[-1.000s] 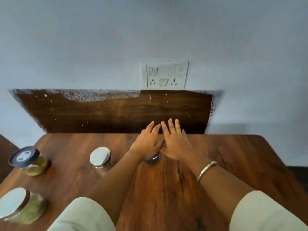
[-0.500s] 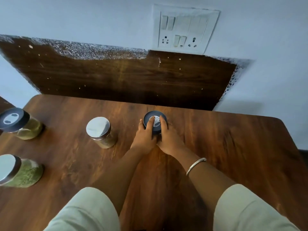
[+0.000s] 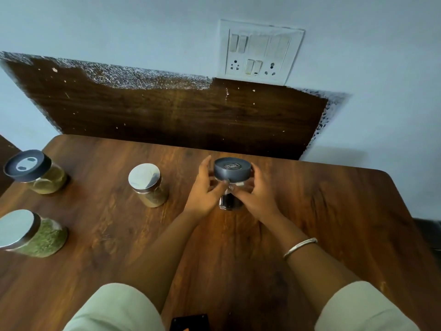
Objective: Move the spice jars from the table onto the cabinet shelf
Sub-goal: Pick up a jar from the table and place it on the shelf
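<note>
A glass spice jar with a dark grey lid [image 3: 232,170] and dark contents stands near the middle of the wooden table [image 3: 334,223]. My left hand [image 3: 206,189] wraps its left side and my right hand [image 3: 256,195] its right side, thumbs meeting in front. Left of it stands a jar with a silver lid [image 3: 146,185] and tan powder. Further left is a jar with a dark lid [image 3: 35,172] and yellowish contents. A silver-lidded jar of green herbs [image 3: 29,232] sits at the near left. No cabinet shelf is in view.
A dark wooden panel [image 3: 167,115] runs along the wall behind the table. A white switch and socket plate [image 3: 259,52] is mounted above it. A small black object [image 3: 189,322] shows at the bottom edge between my sleeves.
My hands were flat over the jar, then slid down its sides. Now both cup the body and the whole lid shows; the view has also tilted down and closer.
</note>
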### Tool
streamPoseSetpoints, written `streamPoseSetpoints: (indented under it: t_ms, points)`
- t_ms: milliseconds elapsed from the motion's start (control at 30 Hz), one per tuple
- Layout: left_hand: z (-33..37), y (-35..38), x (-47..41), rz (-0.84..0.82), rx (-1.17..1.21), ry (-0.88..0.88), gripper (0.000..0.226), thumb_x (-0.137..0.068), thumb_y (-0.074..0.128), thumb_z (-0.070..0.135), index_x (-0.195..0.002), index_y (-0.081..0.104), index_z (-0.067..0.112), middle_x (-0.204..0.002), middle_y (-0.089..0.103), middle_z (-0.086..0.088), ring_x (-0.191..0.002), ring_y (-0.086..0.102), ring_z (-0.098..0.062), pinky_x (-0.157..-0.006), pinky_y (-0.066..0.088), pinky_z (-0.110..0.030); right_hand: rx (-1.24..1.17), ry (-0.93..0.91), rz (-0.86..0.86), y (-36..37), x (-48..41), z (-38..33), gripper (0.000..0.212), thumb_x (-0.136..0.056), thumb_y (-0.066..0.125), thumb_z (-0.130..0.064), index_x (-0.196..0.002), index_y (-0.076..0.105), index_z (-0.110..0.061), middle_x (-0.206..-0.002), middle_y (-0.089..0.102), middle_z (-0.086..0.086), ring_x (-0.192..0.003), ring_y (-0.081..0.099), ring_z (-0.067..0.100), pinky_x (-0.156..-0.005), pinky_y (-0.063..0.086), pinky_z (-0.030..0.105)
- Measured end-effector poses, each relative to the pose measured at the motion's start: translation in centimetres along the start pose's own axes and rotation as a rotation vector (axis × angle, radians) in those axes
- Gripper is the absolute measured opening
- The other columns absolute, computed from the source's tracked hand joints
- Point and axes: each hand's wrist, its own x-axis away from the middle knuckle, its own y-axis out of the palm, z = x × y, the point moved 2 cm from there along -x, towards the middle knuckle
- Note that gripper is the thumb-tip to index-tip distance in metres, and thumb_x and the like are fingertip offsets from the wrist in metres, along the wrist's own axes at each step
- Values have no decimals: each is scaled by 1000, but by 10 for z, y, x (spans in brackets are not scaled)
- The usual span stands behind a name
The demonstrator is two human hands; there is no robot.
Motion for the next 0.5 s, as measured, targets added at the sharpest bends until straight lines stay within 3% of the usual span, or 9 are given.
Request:
streamPoseSetpoints:
  t_ms: [67, 167, 267, 367, 433, 500]
  points:
    - [10, 1, 13, -103, 34, 72, 80, -81, 64, 17, -142, 15, 33, -141, 37, 6, -127, 45, -14, -99, 45, -22, -32, -11, 53, -7, 10, -7, 89, -61, 77, -55, -137, 38, -28, -133, 45, -7, -121, 49, 13, -94, 52, 36]
    - [18, 6, 29, -169, -36, 126, 109, -64, 75, 20, -147, 7, 38, -149, 28, 0, -133, 39, -18, -105, 43, -44, -122, -12, 85, -17, 26, -20, 81, -67, 83, -34, -134, 40, -25, -119, 44, -15, -114, 50, 9, -86, 52, 24]
    - [33, 10, 45, -98, -119, 158, 124, -61, 84, 27, -147, -4, 38, -149, 26, 0, -133, 39, -13, -103, 46, -36, -159, -48, 57, -23, 44, -31, 75, -73, 79, -35, -135, 37, -30, -125, 45, -14, -115, 52, 11, -88, 55, 32]
    - [49, 5, 57, -128, -11, 149, 121, -66, 83, 9, -145, -6, 37, -137, 36, 10, -114, 55, 0, -87, 52, -20, -251, -49, 17, -31, 59, -38, 76, -80, 73, -29, -143, 30, -29, -137, 45, -5, -120, 51, 14, -92, 52, 32]
    - [58, 2, 66, -164, 113, 112, 117, -71, 76, 0, -143, -7, 39, -128, 36, 17, -107, 57, 4, -81, 53, -19, -396, -8, -85, -36, 69, -42, 84, -77, 75, -32, -145, 27, -32, -141, 45, -1, -123, 51, 20, -97, 50, 43]
    - [64, 1, 75, -192, 196, 87, 115, -73, 72, 0, -143, -10, 41, -128, 39, 15, -111, 56, -4, -85, 53, -24, -527, 57, -213, -36, 79, -47, 76, -74, 76, -33, -138, 36, -40, -136, 52, 1, -119, 56, 24, -92, 51, 53]
